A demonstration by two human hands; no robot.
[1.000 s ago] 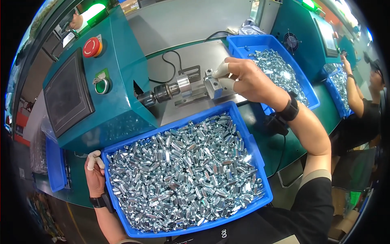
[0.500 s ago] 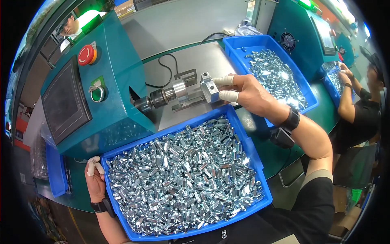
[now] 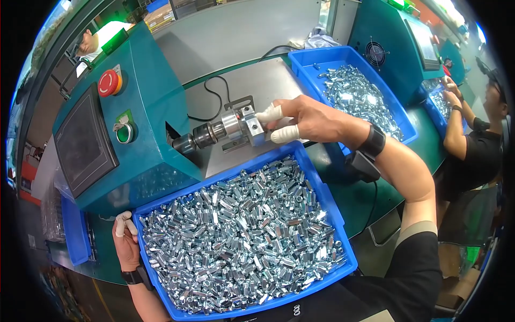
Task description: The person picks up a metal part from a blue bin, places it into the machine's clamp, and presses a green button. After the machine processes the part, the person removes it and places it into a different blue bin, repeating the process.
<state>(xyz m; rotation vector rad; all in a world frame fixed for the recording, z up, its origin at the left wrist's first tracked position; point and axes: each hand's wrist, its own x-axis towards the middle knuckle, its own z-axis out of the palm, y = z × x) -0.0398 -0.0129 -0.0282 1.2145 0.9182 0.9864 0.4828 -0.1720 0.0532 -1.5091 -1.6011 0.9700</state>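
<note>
A blue tray (image 3: 337, 209) heaped with shiny long hex nuts (image 3: 241, 231) lies in front of me. My left hand (image 3: 126, 236) is at its left rim, with fingers curled against the edge. Its fingertips wear pale finger cots. My right hand (image 3: 308, 122), also with cots, has index finger and thumb at the right side of a metal sliding block (image 3: 251, 125). Whatever may lie between those fingers is hidden. The block sits against a silver cylinder (image 3: 232, 124), in line with a dark chuck (image 3: 204, 136) on the teal machine (image 3: 153, 96).
A red emergency stop button (image 3: 110, 82), a green-ringed switch (image 3: 124, 133) and a dark screen (image 3: 86, 137) are on the machine. A second blue tray (image 3: 410, 131) of nuts stands back right. A co-worker (image 3: 475, 123) sits far right; another person (image 3: 91, 43) is behind the machine.
My right hand and the sliding block have moved left, closing the gap to the silver cylinder. My left hand stays at the tray's rim. The view has shifted slightly.
</note>
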